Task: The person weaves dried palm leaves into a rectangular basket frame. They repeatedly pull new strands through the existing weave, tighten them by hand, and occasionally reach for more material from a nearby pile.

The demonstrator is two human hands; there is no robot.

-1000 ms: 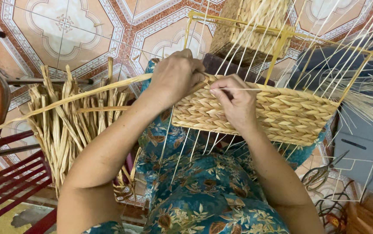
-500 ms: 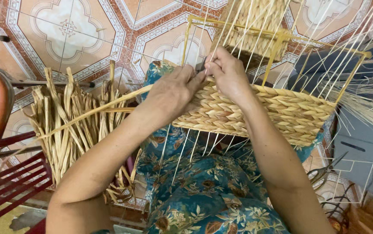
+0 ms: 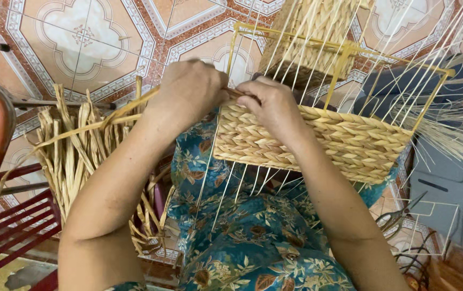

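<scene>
A half-woven straw basket (image 3: 344, 143) on a yellow wire frame (image 3: 344, 51) lies across my lap, its thin white wire ribs fanning up and down. My left hand (image 3: 188, 91) grips a long flat straw strand (image 3: 107, 121) that trails off to the left, at the basket's upper left corner. My right hand (image 3: 272, 105) presses on the top woven row beside it, fingers pinching the same strand where it meets the weave. The two hands touch each other.
A bundle of dried straw strips (image 3: 81, 156) stands to my left on the patterned tile floor (image 3: 81, 37). A red chair (image 3: 5, 226) is at the far left. A finished woven basket (image 3: 317, 32) sits behind the frame. Bare wire frames and scissors (image 3: 404, 215) lie at right.
Both hands have slid left along the top row to the basket's upper left corner and closed together. The strand in my left hand now trails lower to the left.
</scene>
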